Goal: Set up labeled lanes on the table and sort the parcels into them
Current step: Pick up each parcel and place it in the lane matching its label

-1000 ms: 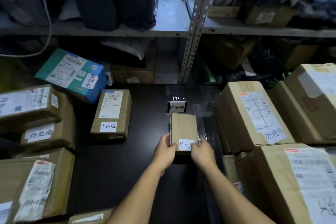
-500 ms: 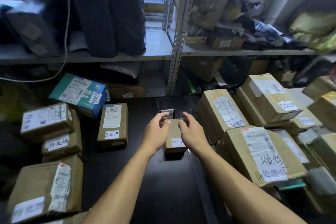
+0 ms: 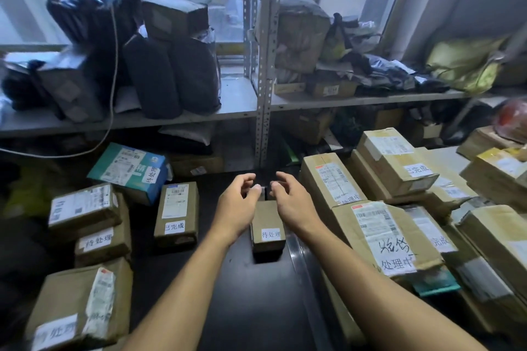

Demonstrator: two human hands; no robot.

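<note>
- I see my left hand [image 3: 238,202] held out over the dark desk [image 3: 242,308], fingers loosely bent, holding nothing.
- My right hand [image 3: 291,201] is just beside it, fingers loosely bent too, and also holding nothing.
- The two hands face each other with a small gap between the fingertips.
- Something small and dark sits in that gap, but I cannot tell what it is.
- Under my hands lies a small brown box [image 3: 268,226] flat on the desk, in the middle lane.
- A white label [image 3: 271,234] on its near end reads 待处理.
- My hands float above the far end of this box; I cannot tell if they touch it.
- To the left lies a flat brown parcel [image 3: 176,212] marked 已完成, a little apart from the small box.
- Behind that one leans a teal and blue box [image 3: 129,169], tilted.
- Far left, brown boxes are stacked [image 3: 88,219] in a pile.
- To the right, a clear strip [image 3: 299,259] runs along the desk next to the small box.
- Past the strip are many big brown boxes [image 3: 385,234] packed close together.
- A metal shelf [image 3: 263,80] full of bags and boxes stands behind the desk.
</note>
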